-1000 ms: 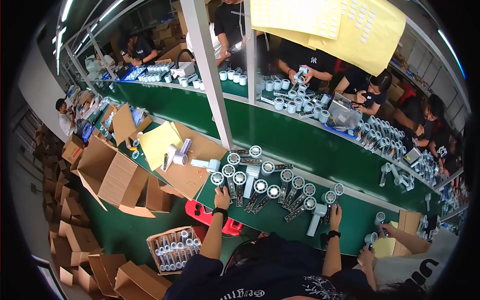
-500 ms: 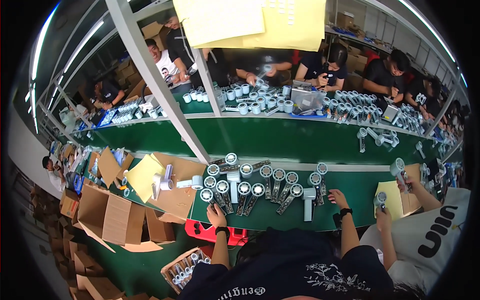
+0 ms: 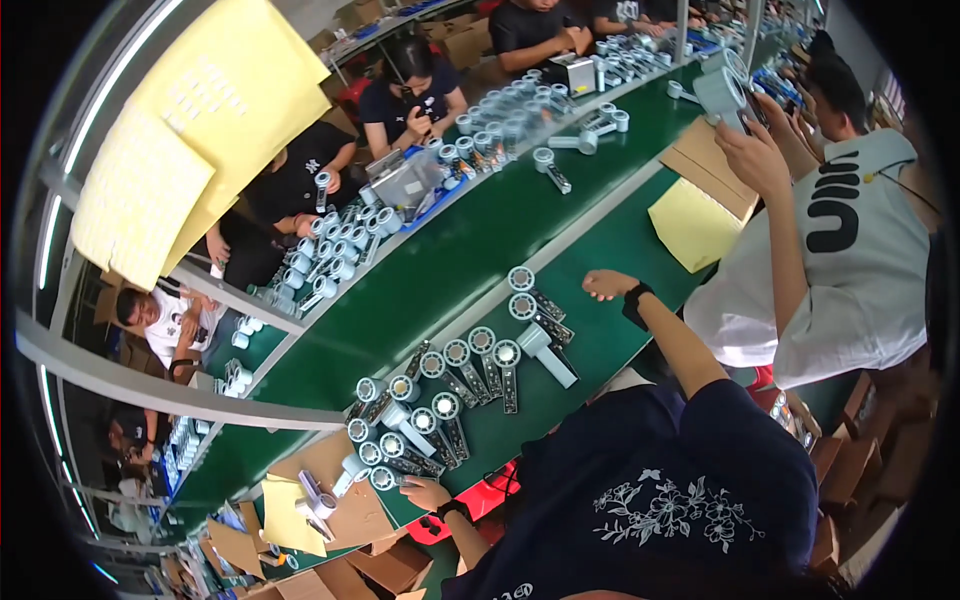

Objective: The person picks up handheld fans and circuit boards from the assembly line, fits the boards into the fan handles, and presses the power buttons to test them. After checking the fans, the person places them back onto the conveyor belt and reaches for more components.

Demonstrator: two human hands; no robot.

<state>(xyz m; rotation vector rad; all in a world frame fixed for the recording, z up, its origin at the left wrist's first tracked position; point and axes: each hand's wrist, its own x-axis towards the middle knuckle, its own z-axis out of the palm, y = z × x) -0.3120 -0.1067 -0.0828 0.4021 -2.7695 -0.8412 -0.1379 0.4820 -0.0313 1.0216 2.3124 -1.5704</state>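
Pale-blue handheld fans with round heads lie in a loose row on the green table (image 3: 600, 345), several with dark, open-backed handles. At the row's near left end, my left hand (image 3: 427, 493) has its fingers closed around the handle of a handheld fan (image 3: 383, 478); the hand hides much of that handle. My right hand (image 3: 607, 285) hovers over the table beyond the row's right end, fingers curled, with nothing visible in them. Closest to it are a fan (image 3: 523, 306) and a fan with a closed pale handle (image 3: 548, 355).
On my right a co-worker in a white shirt (image 3: 830, 250) holds up a fan (image 3: 720, 92). A yellow sheet (image 3: 697, 225) lies on cardboard there. A green conveyor belt (image 3: 440, 262) runs beyond my table, with more fans and people across it. Red plastic (image 3: 480, 497) shows below the edge.
The view has swung right and tilted. My right hand's fingers have curled in. My left hand stays at the fan's handle. The co-worker on the right has raised a fan.
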